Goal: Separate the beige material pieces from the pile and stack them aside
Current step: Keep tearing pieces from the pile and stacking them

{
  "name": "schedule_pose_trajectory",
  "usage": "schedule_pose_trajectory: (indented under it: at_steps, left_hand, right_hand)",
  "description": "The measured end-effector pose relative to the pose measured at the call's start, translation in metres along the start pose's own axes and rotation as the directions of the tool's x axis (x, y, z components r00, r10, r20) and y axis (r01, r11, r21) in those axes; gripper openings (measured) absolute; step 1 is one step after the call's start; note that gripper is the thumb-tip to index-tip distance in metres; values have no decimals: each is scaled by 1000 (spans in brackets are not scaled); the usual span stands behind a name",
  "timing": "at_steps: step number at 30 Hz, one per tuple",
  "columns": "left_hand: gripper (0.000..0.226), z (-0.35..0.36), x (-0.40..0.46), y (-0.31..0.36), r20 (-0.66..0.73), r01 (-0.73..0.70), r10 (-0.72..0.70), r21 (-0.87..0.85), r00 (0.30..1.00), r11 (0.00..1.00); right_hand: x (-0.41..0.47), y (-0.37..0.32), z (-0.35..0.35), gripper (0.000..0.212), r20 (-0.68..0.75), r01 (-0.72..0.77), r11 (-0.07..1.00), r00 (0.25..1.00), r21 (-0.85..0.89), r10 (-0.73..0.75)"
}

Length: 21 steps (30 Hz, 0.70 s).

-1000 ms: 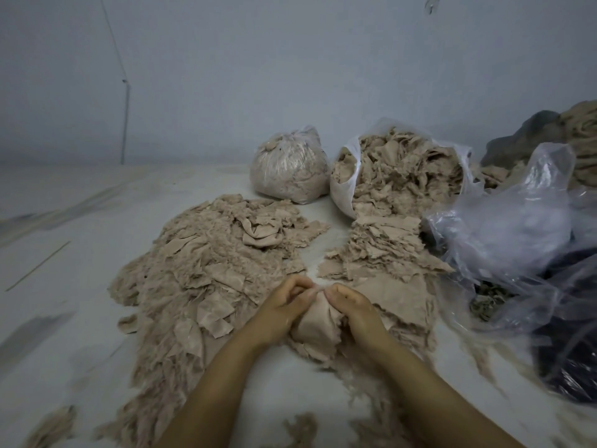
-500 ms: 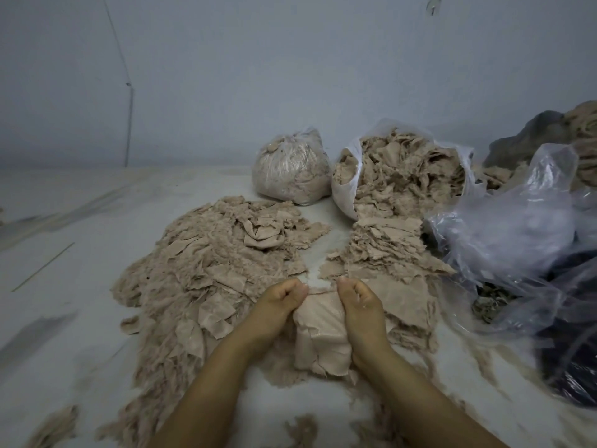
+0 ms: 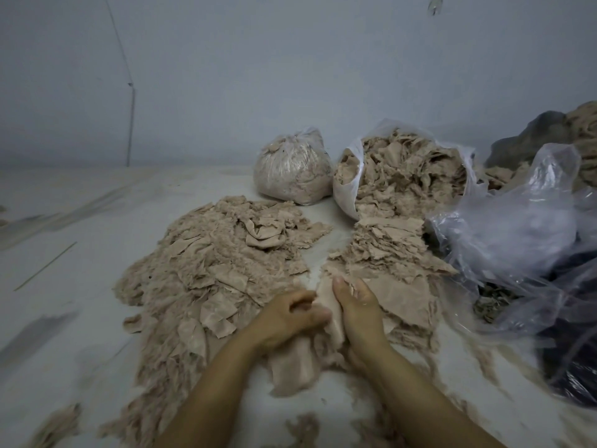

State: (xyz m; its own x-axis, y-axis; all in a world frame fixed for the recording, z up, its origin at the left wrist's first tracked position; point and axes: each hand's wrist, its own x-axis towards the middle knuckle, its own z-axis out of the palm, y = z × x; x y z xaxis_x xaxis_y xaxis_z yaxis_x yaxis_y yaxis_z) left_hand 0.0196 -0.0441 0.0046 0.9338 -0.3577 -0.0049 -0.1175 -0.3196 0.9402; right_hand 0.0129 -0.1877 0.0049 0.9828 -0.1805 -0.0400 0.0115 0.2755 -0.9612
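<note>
A beige piece [image 3: 292, 367] hangs between my hands just above the pale floor. My left hand [image 3: 284, 320] grips its left side with curled fingers. My right hand [image 3: 357, 310] holds its right edge, thumb pointing away from me. A wide loose pile of beige scraps [image 3: 213, 273] spreads to the left. A flatter stack of beige pieces [image 3: 391, 253] lies to the right, just beyond my right hand.
An open white bag full of beige scraps [image 3: 400, 176] lies behind the stack. A tied clear bag [image 3: 292, 171] stands at its left. Crumpled clear plastic over dark stuff [image 3: 523, 250] fills the right side. The wall is close behind. Scrap tufts [image 3: 303, 428] dot the near floor.
Both hands have drawn nearer to me and closed together on the piece. It has gone from spread between the thumbs to bunched and hanging lower.
</note>
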Motion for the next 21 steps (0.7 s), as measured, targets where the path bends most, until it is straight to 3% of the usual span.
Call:
schedule_pose_trajectory:
  at_steps: [2, 4, 6, 8, 11, 13, 16, 21]
  left_hand:
    - [22, 8, 0, -4, -44, -22, 19, -88, 999, 996]
    - [26, 6, 1, -6, -241, -29, -5, -139, 971, 990]
    - [38, -1, 3, -7, -441, -34, -7, -85, 897, 996]
    - [37, -5, 4, -6, -529, -57, 43, -11, 847, 998]
    - [22, 7, 4, 3, -347, -113, 78, -84, 935, 990]
    - [32, 21, 7, 6, -209, -103, 67, -170, 976, 980]
    - [33, 34, 7, 2, -281, -177, 121, -180, 952, 968]
    - [35, 25, 9, -2, -409, -167, 109, -109, 906, 980]
  right_hand:
    - [2, 1, 3, 26, -64, 42, 999, 997, -33, -44]
    - [4, 1, -2, 18, -146, 124, 988, 980, -89, -136]
    - [5, 1, -6, 12, -205, 171, 980, 960, -102, -189]
    - [6, 2, -6, 13, -217, 160, 984, 961, -78, -173]
    - [2, 3, 6, 20, -138, 140, 988, 979, -71, -148]
    - [0, 3, 12, 29, -91, 148, 988, 984, -48, -152]
    - [3, 2, 7, 17, -144, 207, 978, 967, -33, -209]
    - [5, 8, 0, 12, -271, 211, 977, 942, 14, -199]
